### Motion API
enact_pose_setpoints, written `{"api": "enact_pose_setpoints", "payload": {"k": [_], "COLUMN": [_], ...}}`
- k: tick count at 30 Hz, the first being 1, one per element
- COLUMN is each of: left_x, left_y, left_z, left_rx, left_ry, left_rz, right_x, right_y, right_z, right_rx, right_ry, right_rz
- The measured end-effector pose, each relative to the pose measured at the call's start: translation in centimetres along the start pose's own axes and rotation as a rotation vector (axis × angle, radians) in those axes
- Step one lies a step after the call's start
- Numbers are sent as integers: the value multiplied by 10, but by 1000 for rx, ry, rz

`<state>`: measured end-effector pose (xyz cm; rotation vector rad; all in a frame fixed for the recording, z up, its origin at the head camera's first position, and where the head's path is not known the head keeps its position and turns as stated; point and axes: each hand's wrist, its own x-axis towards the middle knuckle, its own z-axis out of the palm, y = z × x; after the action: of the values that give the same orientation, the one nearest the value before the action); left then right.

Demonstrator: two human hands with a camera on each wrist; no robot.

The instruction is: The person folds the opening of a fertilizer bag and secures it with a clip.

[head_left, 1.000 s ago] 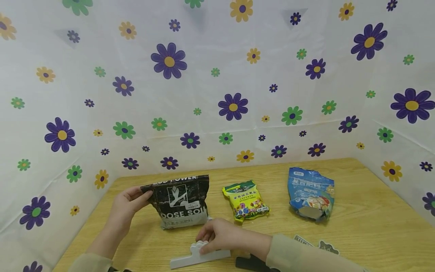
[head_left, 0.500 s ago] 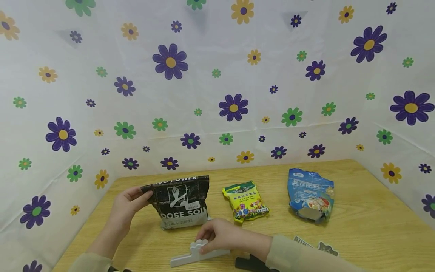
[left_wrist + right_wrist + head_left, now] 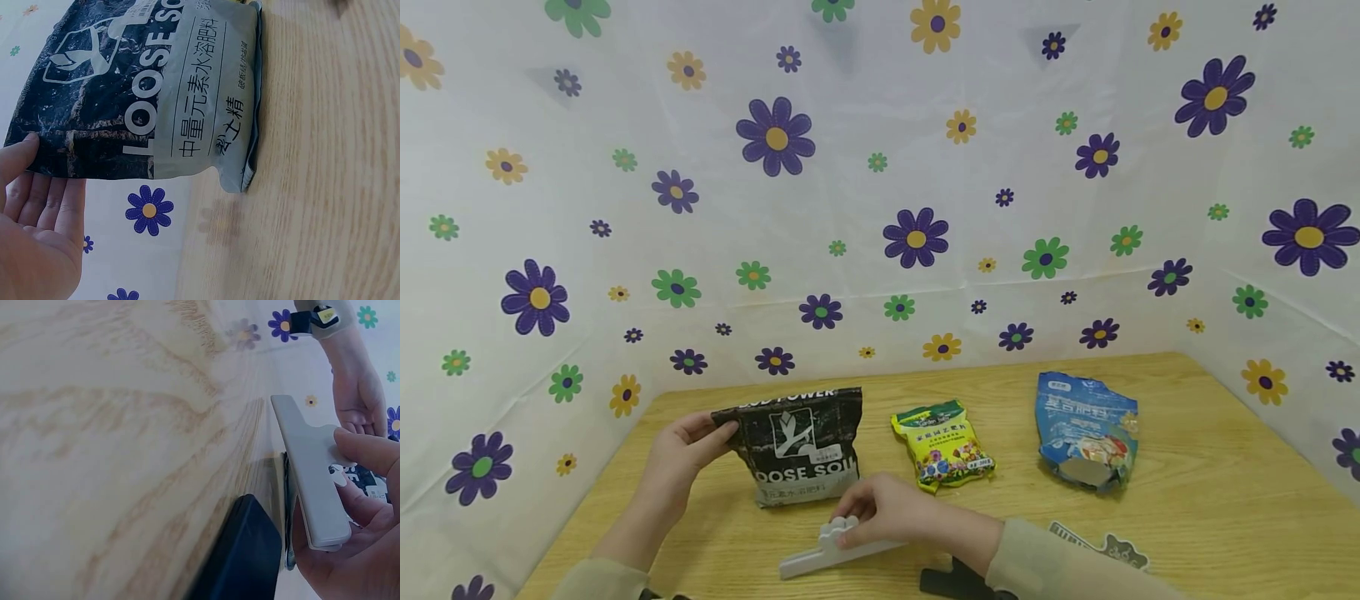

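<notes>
My left hand (image 3: 672, 457) pinches the upper left corner of a black and grey soil fertilizer bag (image 3: 797, 448). The bag stands upright on the table, its lettered front toward me; the left wrist view shows the thumb on the front of the bag (image 3: 119, 81). My right hand (image 3: 891, 510) grips a light grey sealing clip (image 3: 820, 557) by its scalloped handle, just in front of the bag. In the right wrist view the long bar of the clip (image 3: 309, 469) is raised off the wood, thumb on one side and fingers on the other.
A black clip (image 3: 951, 581) lies partly under my right forearm. Right of it is a dark green, pale-edged flat piece (image 3: 1123, 550). A yellow-green fertilizer packet (image 3: 951, 454) and a blue bag (image 3: 1086, 425) lie farther back on the wooden table (image 3: 1210, 467). Flowered cloth walls surround it.
The right hand has raised the grey clip slightly and moved it a little away from me, toward the bag. The left hand and the bag have stayed in place.
</notes>
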<state>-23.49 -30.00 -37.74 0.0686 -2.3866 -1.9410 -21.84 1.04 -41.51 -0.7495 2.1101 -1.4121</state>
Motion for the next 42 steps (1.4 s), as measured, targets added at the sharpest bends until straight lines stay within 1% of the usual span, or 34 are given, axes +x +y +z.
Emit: {"api": "enact_pose_setpoints", "payload": {"k": [14,23,31,39,42], "left_x": [0,0,0,0,0], "left_y": [-1,-1,-2,0,0], "left_z": [-1,-1,-2,-1,0], "left_rx": [-9,-14,-2,16,19], "left_ry": [3,-1,5,-2,-1], "left_rz": [18,16,20,-23,-28], "right_x": [3,4,4,5,5], "right_y": [-2,-3,-6,-10,-12], "right_z": [-1,0,0,-2,-3], "right_rx": [41,50,73,47,44], "right_ry": [26,51,76,94,104], "right_rz": [20,-9,-9,-7,1]}}
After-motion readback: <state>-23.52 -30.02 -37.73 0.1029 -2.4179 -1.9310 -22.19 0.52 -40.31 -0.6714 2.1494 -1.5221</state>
